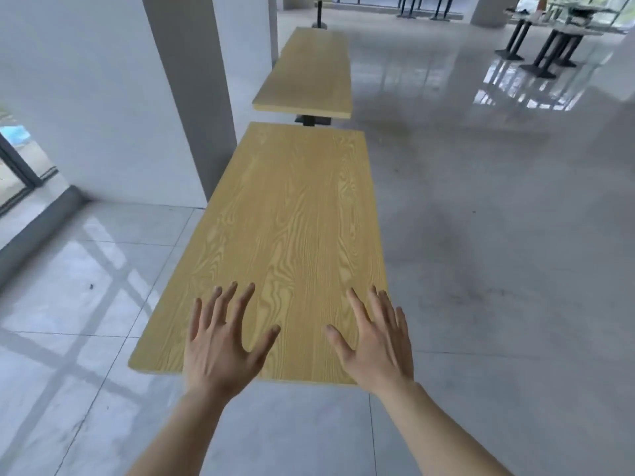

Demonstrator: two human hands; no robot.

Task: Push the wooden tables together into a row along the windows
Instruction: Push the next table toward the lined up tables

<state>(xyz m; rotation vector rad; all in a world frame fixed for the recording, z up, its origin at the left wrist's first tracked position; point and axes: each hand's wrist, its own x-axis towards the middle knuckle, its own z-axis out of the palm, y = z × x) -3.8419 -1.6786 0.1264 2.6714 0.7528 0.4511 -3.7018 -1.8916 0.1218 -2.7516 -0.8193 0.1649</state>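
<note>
A long light-wood table (285, 214) stretches away from me in the middle of the view. Beyond its far end stands a second wooden table (309, 73), in line with it, with a narrow gap between the two tops where a dark base (313, 120) shows. My left hand (220, 345) and my right hand (374, 341) are spread, fingers apart, over the near end of the close table. Neither holds anything. I cannot tell whether the palms touch the top.
A white wall and grey pillar (192, 97) stand close to the tables' left side. A window frame (20, 166) is at the far left. Dark-legged tables (549, 46) stand at the back right. Glossy tiled floor (498, 235) spreads to the right.
</note>
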